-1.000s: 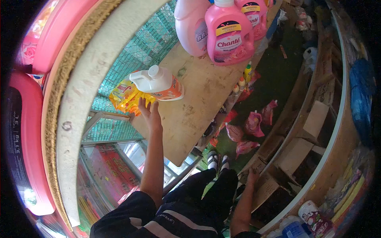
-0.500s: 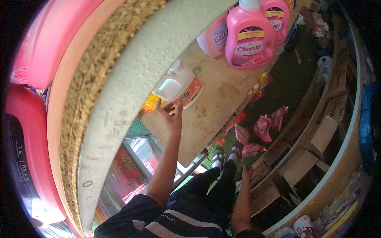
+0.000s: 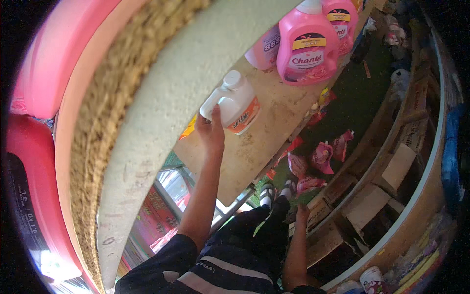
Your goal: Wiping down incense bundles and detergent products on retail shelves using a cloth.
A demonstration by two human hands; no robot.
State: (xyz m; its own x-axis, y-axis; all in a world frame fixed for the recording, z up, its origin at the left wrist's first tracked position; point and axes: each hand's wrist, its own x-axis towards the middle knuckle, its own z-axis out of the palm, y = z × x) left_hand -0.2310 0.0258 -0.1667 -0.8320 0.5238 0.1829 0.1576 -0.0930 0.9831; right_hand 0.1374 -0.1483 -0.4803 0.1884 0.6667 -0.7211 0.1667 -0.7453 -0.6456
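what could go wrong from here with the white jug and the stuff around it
The left hand is at the white jug's handle; a loose grip might let it tip.
The front pink bottle stands close to the edge of the table, so a bump could send it over.
Pink packets lie on the floor by the feet, a possible slip.

Shirt (image 3: 152, 269) dark, short-sleeved; two pale stripes (image 3: 235, 269), small pale lettering (image 3: 205, 267) between. Trousers (image 3: 241, 224) dark, long. Socks (image 3: 266, 201) pale; footwear (image 3: 268, 189) dark, blurred from here.
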